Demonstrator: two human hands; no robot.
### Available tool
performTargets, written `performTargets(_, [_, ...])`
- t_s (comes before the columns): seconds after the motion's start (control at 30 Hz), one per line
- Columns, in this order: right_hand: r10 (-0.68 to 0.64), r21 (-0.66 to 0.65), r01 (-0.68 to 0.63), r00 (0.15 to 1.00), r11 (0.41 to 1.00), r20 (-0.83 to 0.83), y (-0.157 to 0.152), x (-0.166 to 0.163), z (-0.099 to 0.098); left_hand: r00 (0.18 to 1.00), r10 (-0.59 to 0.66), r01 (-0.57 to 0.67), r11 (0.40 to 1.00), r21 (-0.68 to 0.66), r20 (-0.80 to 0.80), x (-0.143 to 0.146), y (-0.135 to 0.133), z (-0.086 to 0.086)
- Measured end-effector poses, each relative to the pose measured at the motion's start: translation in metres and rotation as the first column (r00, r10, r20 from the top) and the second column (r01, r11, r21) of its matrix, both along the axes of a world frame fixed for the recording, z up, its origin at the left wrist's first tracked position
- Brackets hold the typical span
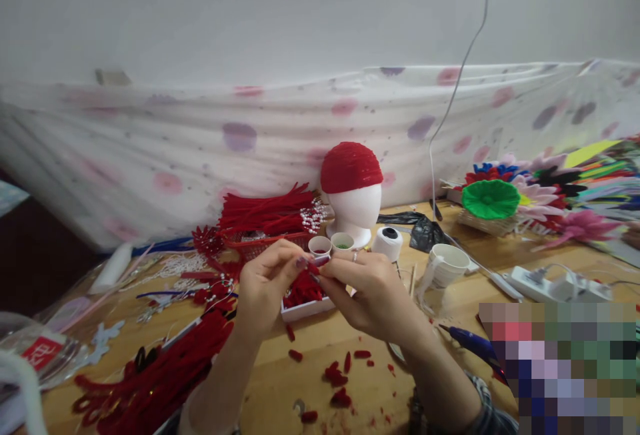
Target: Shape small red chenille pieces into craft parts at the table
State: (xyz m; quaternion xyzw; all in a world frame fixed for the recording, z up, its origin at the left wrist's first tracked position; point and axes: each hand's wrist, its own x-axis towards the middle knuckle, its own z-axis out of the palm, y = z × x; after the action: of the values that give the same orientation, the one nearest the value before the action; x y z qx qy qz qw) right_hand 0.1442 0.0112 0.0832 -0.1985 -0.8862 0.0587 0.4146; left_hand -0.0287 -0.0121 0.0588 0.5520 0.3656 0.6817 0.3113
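Observation:
My left hand and my right hand meet above the table, thumbs and fingertips pinched together. Between them is a small red chenille piece, partly hidden by the fingers. A ring shows on my right hand. Just below and behind the hands sits a white box of red chenille pieces. Two small paper cups stand behind the fingertips, one with green bits inside. On the table below lie several loose red chenille pieces.
A white mannequin head with a red cap stands at the back. To its left is a basket of red chenille stems. At right are a cup, a power strip, blue-handled pliers and chenille flowers. Red bundles lie left.

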Motion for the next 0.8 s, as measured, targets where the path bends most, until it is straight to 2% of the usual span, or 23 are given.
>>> performTargets(0.1, [-0.032,-0.085,0.045,0.988,0.995,0.151,0.006,0.008,0.003,0.981,0.152,-0.139,0.985,-0.104,0.12,-0.011,0.015,-0.006])
performTargets(0.13, [-0.038,-0.124,0.068,0.972,0.99,0.231,0.008,0.009,0.003,0.976,0.197,-0.183,0.973,-0.138,0.095,-0.015,0.021,-0.01])
performTargets(0.17, [-0.039,-0.165,0.095,0.949,0.982,0.314,0.01,0.011,0.003,0.976,0.216,-0.211,0.964,-0.164,0.014,-0.019,0.028,-0.014])
performTargets(0.23, [-0.023,-0.255,0.162,0.88,0.953,0.475,0.014,0.012,0.001,0.95,0.157,-0.219,0.951,-0.219,-0.271,-0.023,0.039,-0.025])
performTargets(0.3, [0.007,-0.316,0.23,0.8,0.92,0.6,0.017,0.012,-0.001,0.823,0.044,-0.237,0.933,-0.271,-0.566,-0.023,0.048,-0.038])
performTargets(0.37, [-0.001,-0.315,0.291,0.736,0.903,0.677,0.018,0.012,-0.002,0.624,-0.065,-0.267,0.919,-0.29,-0.779,-0.018,0.053,-0.052])
performTargets(0.43, [-0.063,-0.264,0.346,0.705,0.9,0.707,0.019,0.012,-0.004,0.438,-0.127,-0.31,0.908,-0.283,-0.89,-0.012,0.056,-0.063])
performTargets(0.5, [-0.127,-0.221,0.39,0.693,0.894,0.709,0.02,0.013,-0.006,0.347,-0.16,-0.339,0.897,-0.283,-0.924,-0.008,0.056,-0.069])
performTargets(0.67, [-0.136,-0.212,0.409,0.674,0.888,0.726,0.021,0.015,-0.007,0.364,-0.175,-0.338,0.89,-0.304,-0.915,-0.01,0.056,-0.07])
performTargets(0.73, [-0.138,-0.212,0.399,0.688,0.892,0.713,0.022,0.014,-0.006,0.467,-0.175,-0.295,0.893,-0.339,-0.867,-0.015,0.057,-0.066])
performTargets(0.8, [-0.153,-0.223,0.38,0.744,0.898,0.651,0.025,0.013,-0.007,0.651,-0.159,-0.218,0.898,-0.383,-0.742,-0.019,0.057,-0.06])
